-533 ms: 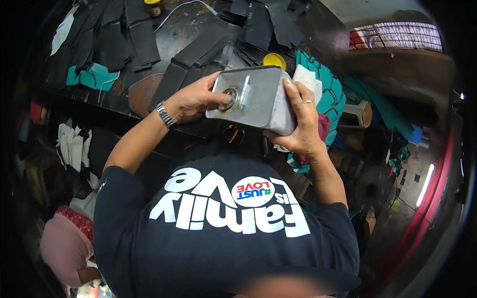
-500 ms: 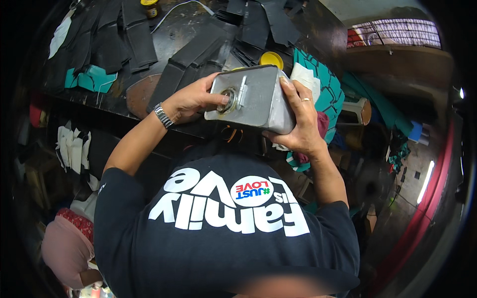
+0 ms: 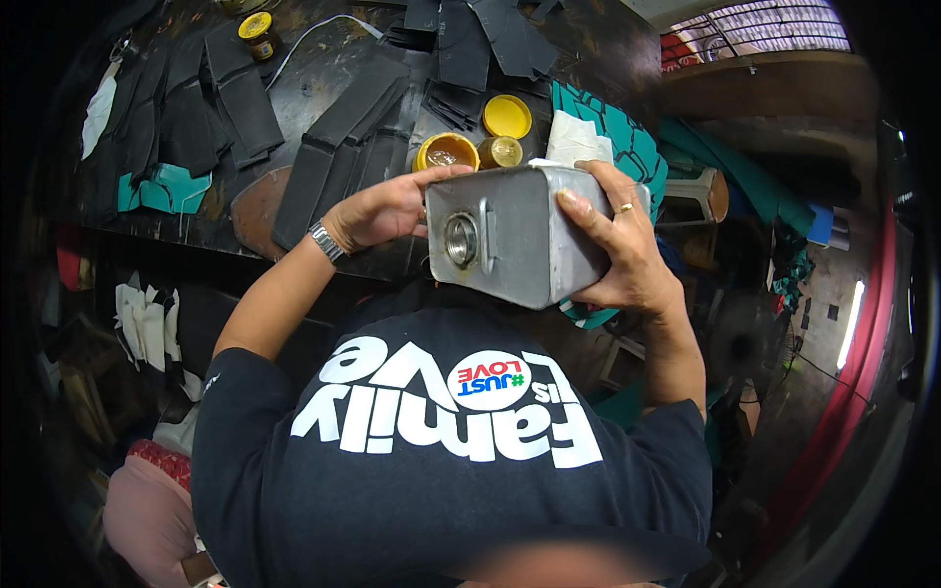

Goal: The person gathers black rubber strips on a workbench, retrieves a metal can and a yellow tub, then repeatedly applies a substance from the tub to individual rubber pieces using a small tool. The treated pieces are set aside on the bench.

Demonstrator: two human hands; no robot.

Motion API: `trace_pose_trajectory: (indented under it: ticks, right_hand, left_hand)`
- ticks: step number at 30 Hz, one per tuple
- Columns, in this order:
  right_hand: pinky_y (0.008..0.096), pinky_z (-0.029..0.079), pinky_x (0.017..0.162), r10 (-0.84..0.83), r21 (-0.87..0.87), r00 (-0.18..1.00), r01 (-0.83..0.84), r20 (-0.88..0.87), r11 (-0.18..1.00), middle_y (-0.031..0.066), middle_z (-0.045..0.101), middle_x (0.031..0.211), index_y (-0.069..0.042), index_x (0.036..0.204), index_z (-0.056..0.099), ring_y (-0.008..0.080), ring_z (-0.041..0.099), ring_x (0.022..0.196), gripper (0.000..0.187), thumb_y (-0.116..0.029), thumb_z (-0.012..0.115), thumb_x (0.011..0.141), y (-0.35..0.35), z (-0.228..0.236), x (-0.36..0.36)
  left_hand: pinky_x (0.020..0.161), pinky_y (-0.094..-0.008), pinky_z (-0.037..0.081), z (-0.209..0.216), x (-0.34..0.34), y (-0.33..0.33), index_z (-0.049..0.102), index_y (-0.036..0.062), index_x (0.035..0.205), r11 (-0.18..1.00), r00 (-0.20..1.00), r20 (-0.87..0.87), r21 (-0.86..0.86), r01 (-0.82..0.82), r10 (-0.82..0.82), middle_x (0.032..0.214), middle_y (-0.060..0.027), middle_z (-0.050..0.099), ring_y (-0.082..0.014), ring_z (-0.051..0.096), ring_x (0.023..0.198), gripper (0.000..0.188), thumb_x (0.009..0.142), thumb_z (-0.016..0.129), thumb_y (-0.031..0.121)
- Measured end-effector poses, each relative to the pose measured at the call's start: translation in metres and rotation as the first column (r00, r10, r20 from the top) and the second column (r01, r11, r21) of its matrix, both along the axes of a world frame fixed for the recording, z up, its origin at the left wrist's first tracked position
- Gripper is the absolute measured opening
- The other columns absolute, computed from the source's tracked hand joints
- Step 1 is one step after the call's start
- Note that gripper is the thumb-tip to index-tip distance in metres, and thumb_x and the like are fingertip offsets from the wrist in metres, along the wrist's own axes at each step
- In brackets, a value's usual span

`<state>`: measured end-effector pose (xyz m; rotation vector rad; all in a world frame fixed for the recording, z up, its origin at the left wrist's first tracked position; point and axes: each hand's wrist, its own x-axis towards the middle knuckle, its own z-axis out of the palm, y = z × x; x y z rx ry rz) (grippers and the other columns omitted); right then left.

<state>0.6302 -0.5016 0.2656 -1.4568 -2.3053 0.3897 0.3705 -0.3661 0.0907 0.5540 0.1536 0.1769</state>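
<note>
A grey, box-shaped metal can (image 3: 520,230) is held tilted on its side between my hands, just in front of the table edge. Its round threaded mouth (image 3: 460,240) has no cap on it and faces left, beside a small strap handle (image 3: 486,235). My right hand (image 3: 627,235) grips the can's right end, thumb and fingers spread round it. At the mouth end, my left hand (image 3: 387,211) holds the edge, part of its fingers hidden behind the can. Just beyond stand an open yellow jar (image 3: 431,157) with brownish contents and a smaller jar (image 3: 502,152).
Black cut pieces (image 3: 343,113) lie over the dark table (image 3: 328,54). A yellow lid (image 3: 508,117), white cloth (image 3: 578,139) and green patterned material (image 3: 627,137) are beyond the can. A lidded yellow jar (image 3: 257,34) stands farther back. A person in pink (image 3: 147,519) is at lower left.
My left thumb has come off the can's mouth, which now shows uncovered. The can has shifted a little toward me and right, and the open jar behind it has come into view.
</note>
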Motion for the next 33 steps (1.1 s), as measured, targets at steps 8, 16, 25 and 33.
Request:
trace_pose_trajectory:
  ticks: [8,16,25,33]
  right_hand:
    - [0.0587,0.03,0.114,0.149,-0.084,0.976,-0.136,0.162,0.987,0.0193,0.043,0.146,-0.042,0.138,0.059,0.0418,0.045,0.133,0.112,-0.011,0.093,0.036,0.013,0.022,0.023]
    - [0.0455,0.043,0.108,-0.654,-0.355,0.53,0.56,-0.54,0.748,0.023,0.039,0.152,-0.014,0.158,0.031,0.036,0.042,0.139,0.082,0.002,0.062,0.084,-0.011,-0.021,0.092]
    - [0.0402,0.048,0.099,-0.792,-0.598,0.356,0.521,-0.496,0.609,0.0271,0.053,0.133,-0.008,0.161,0.007,0.0284,0.058,0.121,0.106,-0.043,0.073,0.087,-0.003,-0.053,0.181]
    - [0.0336,0.057,0.083,-0.718,-0.502,0.323,0.541,-0.617,0.675,0.027,0.058,0.122,-0.003,0.159,0.014,0.0268,0.07,0.092,0.107,-0.006,0.079,0.074,0.043,-0.057,0.251]
  left_hand:
    - [0.108,-0.0558,0.041,-0.011,0.052,-0.022,0.051,0.0098,0.143,0.919,0.992,-0.058,-0.386,0.082,-0.112,0.141,-0.0131,0.055,-0.0294,0.054,0.128,0.069,0.09,0.065,0.053]
    - [0.107,-0.0493,0.043,0.004,0.133,-0.033,0.052,0.0119,0.14,0.893,0.966,-0.069,-0.37,-0.256,0.248,0.135,-0.009,0.06,-0.0224,0.057,0.123,0.06,0.09,0.068,0.04]
    - [0.117,-0.0422,0.031,-0.005,0.25,-0.047,0.001,0.0138,0.163,0.881,0.889,-0.022,0.15,-0.449,0.457,0.158,-0.0161,0.029,-0.0267,0.035,0.145,0.108,0.085,0.074,0.03]
    - [0.114,-0.0406,0.037,-0.019,0.288,-0.018,0.006,0.0069,0.162,0.756,0.92,-0.075,0.598,-0.267,0.384,0.163,-0.0268,0.021,-0.032,0.034,0.147,0.097,0.095,0.068,0.042]
